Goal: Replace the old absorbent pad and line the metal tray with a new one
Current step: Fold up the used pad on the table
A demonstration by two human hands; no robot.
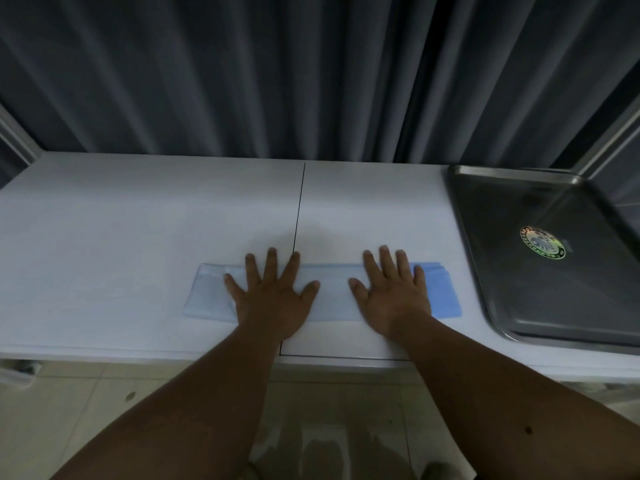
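A folded pale blue absorbent pad (332, 294) lies as a long strip near the front edge of the white table (138, 216). Its right end (445, 292) shows a brighter blue side. My left hand (272, 294) lies flat on the left half of the pad with fingers spread. My right hand (391, 292) presses flat on the right half in the same way. The metal tray (491, 271) sits at the table's right end, bare inside except for a round shiny sticker (542, 242).
A dark seam (299, 202) runs front to back across the table between my hands. Grey curtains (277, 74) hang right behind the table. A tiled floor (173, 386) shows below the front edge.
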